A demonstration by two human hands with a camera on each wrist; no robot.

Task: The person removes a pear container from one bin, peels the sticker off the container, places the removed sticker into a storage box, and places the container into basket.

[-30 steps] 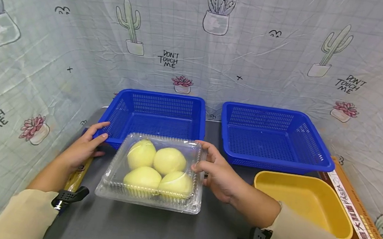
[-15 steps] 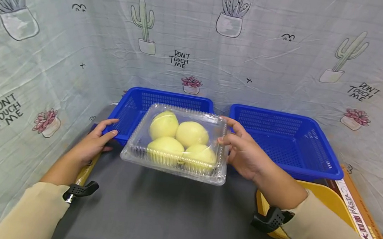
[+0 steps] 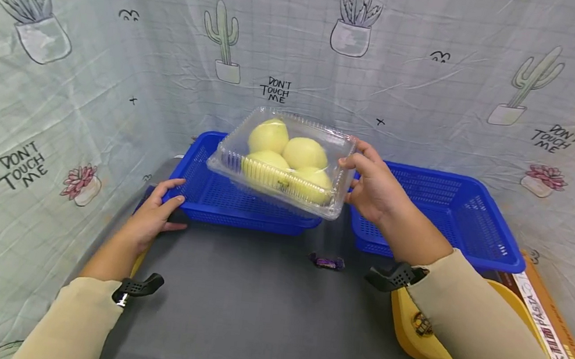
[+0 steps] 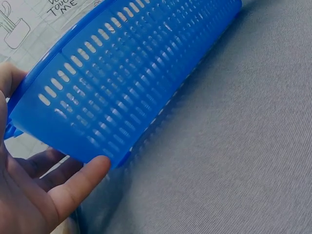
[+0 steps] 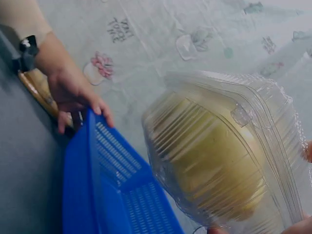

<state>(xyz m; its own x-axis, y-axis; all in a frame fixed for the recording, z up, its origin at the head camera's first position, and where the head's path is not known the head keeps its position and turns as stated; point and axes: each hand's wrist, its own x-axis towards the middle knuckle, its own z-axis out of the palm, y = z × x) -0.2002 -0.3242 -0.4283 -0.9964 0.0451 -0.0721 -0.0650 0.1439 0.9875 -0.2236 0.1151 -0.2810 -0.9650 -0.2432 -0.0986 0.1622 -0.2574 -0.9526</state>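
Note:
My right hand grips the right end of a clear plastic clamshell box, thumb over the lid. Several pale yellow round fruits sit inside it. The box is tilted and raised over the left blue basket, overlapping its right part in the head view. My left hand holds that basket's front left corner. In the left wrist view, fingers lie about the corner of the perforated wall. The right wrist view shows the box close up, mostly hiding the right hand's fingers.
Another blue basket stands to the right. In front of it is a yellow basin, partly under the right sleeve, with a pasta box beside it. A purple wrapped candy lies on the grey table. A patterned curtain hangs behind.
The right hand has raised the fruit box up and away, over the left basket, tilting it. The purple candy has come into view below. The left hand has stayed at the basket corner.

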